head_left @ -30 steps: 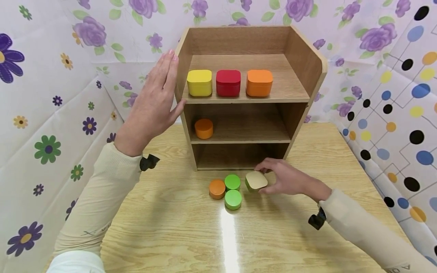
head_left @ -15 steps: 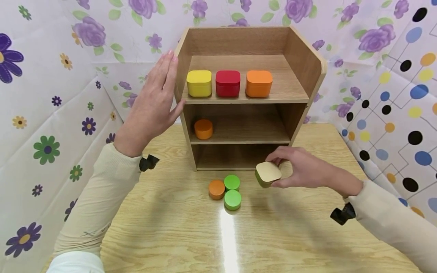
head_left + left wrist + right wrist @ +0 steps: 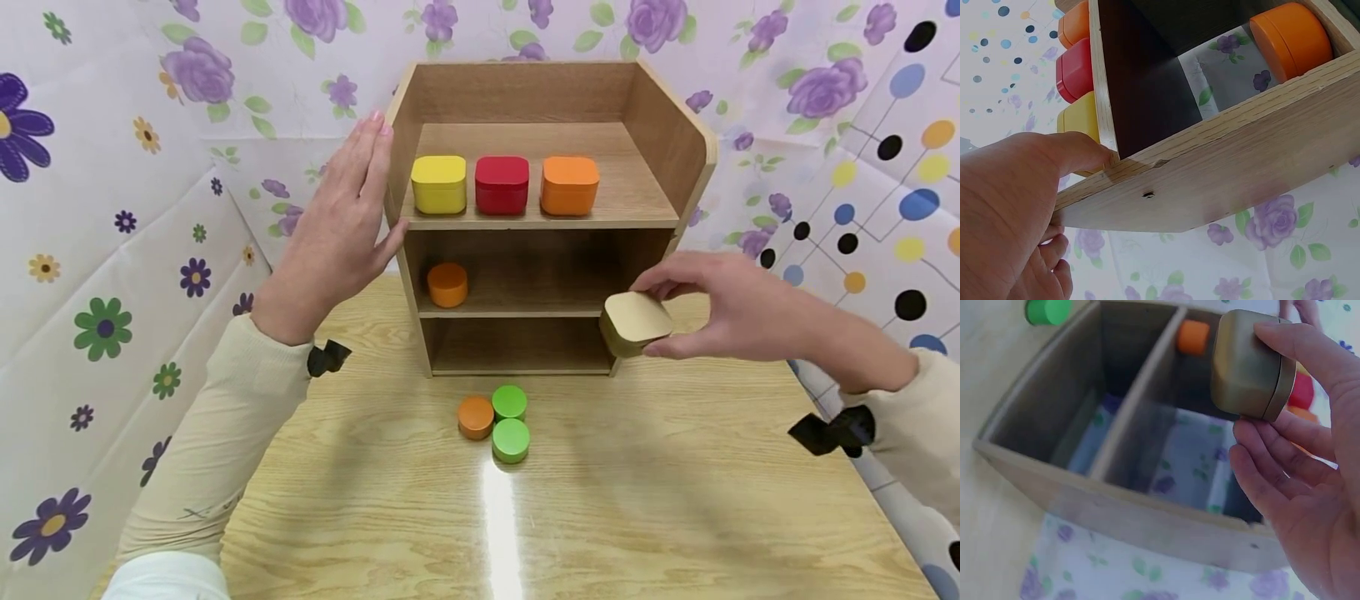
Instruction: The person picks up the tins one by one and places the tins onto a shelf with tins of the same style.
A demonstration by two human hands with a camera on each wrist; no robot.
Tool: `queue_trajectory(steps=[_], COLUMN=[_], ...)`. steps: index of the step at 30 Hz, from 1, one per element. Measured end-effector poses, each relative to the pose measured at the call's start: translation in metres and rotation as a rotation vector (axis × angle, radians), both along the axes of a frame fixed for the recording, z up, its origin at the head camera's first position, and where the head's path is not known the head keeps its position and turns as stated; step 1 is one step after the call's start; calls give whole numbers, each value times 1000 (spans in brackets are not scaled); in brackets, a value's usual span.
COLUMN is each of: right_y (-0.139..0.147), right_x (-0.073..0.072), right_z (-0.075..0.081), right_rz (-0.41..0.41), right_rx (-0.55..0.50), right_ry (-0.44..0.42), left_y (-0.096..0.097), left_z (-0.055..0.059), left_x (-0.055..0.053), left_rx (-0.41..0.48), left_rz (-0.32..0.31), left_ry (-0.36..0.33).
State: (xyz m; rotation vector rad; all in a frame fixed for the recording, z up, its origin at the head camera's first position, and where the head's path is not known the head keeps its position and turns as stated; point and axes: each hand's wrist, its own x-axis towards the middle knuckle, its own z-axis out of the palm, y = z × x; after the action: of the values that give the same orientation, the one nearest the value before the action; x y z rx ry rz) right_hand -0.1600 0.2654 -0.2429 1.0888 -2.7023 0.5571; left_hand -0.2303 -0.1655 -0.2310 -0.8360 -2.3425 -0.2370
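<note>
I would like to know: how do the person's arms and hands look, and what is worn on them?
The left hand and right hand wear no gloves. The left sleeve and right sleeve are long and cream-coloured. The left one bears a thin dark marking, with white fabric below it. A small, angular black piece sits at the left wrist and another at the right.

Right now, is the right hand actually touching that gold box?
Touching. The right wrist view shows the right hand gripping the gold box, thumb against its side.
</note>
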Motion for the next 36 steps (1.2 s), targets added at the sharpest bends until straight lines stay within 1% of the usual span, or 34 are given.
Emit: queue_trajectory(steps=[4,9,14,22,25,28,31,34,36], right_y=[8,13,17,18,15,11,9,6,4], right_x=[-1,-3,-6,-16,-22,-30,-36,-42,-48], right_z=[22,47,69,103,111,115,117,117,116], right_rz=[-4,-24,-44,-97,-112,-113,-132,-157,-163], right_rx=[-9,-26,12,61,88,98,131,164,168], right_ry=[63,110,170,229,252,275,289,283,277], left_y=[0,0,-1,0,-1,-1,-1,-1,-1], left_z=[0,0,1,1,1,1,1,1,1], left_x=[0,-1,-1,0,0,-1,-1,-1,-1], left_rx=[-2,-9,-14,-25,-22,-18,-15,-14,-14], left_rz=[1,-2,-6,8,11,9,4,4,8], left_ry=[-3,4,13,6,1,3,4,1,-2])
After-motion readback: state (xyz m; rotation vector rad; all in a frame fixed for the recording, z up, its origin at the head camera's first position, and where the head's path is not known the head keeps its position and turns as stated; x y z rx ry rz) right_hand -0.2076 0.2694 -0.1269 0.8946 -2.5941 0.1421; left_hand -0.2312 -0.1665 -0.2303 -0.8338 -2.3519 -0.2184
